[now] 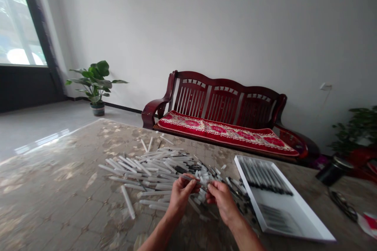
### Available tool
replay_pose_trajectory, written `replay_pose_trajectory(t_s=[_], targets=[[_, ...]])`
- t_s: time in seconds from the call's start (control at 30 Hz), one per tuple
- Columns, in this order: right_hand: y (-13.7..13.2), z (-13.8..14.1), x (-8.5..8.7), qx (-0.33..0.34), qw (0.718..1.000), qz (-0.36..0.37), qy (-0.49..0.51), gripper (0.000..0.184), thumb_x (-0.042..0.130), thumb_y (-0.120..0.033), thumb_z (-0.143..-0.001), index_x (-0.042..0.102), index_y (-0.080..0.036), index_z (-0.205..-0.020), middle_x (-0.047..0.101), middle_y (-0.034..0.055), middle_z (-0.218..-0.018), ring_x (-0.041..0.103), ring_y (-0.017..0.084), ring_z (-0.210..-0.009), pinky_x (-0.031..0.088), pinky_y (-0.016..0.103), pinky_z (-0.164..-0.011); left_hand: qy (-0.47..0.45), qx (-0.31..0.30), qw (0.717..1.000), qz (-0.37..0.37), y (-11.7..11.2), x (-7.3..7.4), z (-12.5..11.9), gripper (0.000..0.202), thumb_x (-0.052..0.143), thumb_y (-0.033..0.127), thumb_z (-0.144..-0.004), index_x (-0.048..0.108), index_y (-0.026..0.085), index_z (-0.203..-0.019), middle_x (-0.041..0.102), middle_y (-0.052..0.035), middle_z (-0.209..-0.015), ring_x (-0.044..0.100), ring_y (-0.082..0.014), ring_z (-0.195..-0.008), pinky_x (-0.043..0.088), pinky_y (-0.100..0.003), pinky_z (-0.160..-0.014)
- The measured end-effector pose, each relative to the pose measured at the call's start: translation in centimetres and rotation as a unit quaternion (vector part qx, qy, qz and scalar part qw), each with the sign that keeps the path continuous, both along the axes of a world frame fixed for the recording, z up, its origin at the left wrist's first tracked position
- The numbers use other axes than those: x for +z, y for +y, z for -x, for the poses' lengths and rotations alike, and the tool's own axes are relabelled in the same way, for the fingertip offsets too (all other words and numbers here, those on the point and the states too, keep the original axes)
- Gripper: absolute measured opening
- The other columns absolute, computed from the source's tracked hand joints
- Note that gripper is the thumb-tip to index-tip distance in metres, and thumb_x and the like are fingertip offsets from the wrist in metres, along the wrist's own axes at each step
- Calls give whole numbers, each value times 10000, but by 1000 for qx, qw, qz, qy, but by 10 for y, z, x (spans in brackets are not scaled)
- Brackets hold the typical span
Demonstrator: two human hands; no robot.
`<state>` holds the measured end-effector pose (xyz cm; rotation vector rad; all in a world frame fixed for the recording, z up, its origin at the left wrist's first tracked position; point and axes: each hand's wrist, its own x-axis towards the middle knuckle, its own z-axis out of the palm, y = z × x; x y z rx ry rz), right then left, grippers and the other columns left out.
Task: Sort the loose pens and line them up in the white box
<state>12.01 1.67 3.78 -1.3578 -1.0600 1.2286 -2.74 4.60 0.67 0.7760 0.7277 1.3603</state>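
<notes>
My left hand (183, 191) is closed in a pinch around a thin translucent pen (201, 182), held roughly level above the table. Facing it, my right hand (220, 197) pinches the pen's other end; blur hides whether a small part sits in those fingertips. Under and left of my hands spreads a heap of whitish pen barrels (144, 168). Small clear caps (203, 173) lie just beyond my fingers, with black pen parts (235, 188) to the right. A white box (306, 208) holds a row of black-ended pens (265, 174) at its far end.
The table has a patterned brown cover (73, 180). At its right are a black cylindrical container (334, 170) and a dark looped item (343, 204). Behind it stands a wooden bench (224, 100) with a red mat (226, 130); a potted plant (97, 82) is at left.
</notes>
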Motion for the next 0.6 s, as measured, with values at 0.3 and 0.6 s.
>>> replay_pose_trajectory(t_s=[0.3,0.6], targets=[[-3,-19,10,24,974,-107,-196,365,638,-478,-790,709,-217,-1035,711,46,-954,644,226,-877,494,309,-732,-5,1,999,44,1,2,-2,422,888,422,-510,674,156,-756,723,-25,-688,690,-179,-632,560,-266,-584],[-19,-39,31,36,872,-196,-447,200,600,-207,-810,757,-282,-910,726,24,-903,599,225,-939,440,304,-832,49,-78,996,16,-11,10,-10,485,908,367,-470,697,160,-854,706,-34,-725,673,-185,-626,537,-271,-549]])
